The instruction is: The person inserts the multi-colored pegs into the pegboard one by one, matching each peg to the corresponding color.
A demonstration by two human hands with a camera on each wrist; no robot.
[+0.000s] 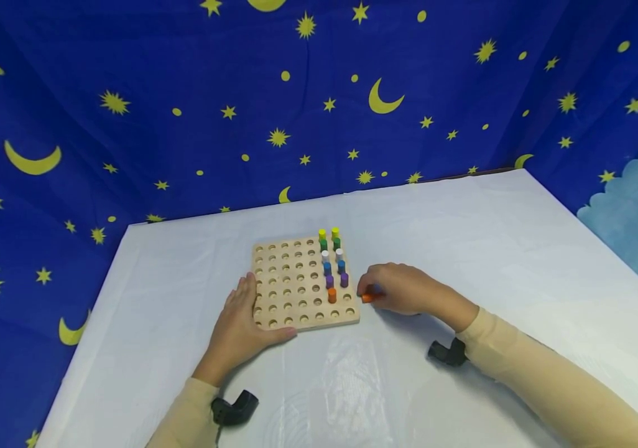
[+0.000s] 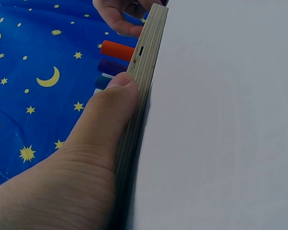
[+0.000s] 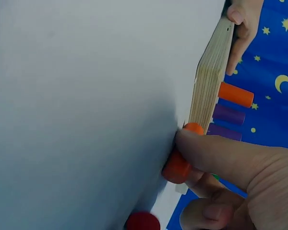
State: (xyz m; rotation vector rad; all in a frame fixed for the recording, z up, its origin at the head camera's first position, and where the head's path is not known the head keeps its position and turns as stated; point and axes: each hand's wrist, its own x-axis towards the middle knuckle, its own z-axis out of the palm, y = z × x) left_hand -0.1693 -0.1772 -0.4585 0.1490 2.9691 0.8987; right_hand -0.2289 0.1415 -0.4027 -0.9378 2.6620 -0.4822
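A square wooden pegboard (image 1: 285, 280) with rows of round holes lies on the white table. My left hand (image 1: 239, 333) presses its near left corner, fingers straight along the left side and thumb on the front edge. Just off the board's right edge, my right hand (image 1: 403, 287) pinches an orange peg (image 3: 177, 167) low by the table. Two columns of pegs stand at the board's right: yellow, green, white, blue and purple pairs, then a single orange peg (image 1: 332, 295) in the left column. The hole right of that peg is bare.
A red round-ended piece (image 3: 143, 222) shows near my right hand at the bottom of the right wrist view. Black devices (image 1: 235, 409) sit at both wrists. Behind the white table (image 1: 436, 224) hangs a blue cloth (image 1: 184, 74) with yellow moons and stars.
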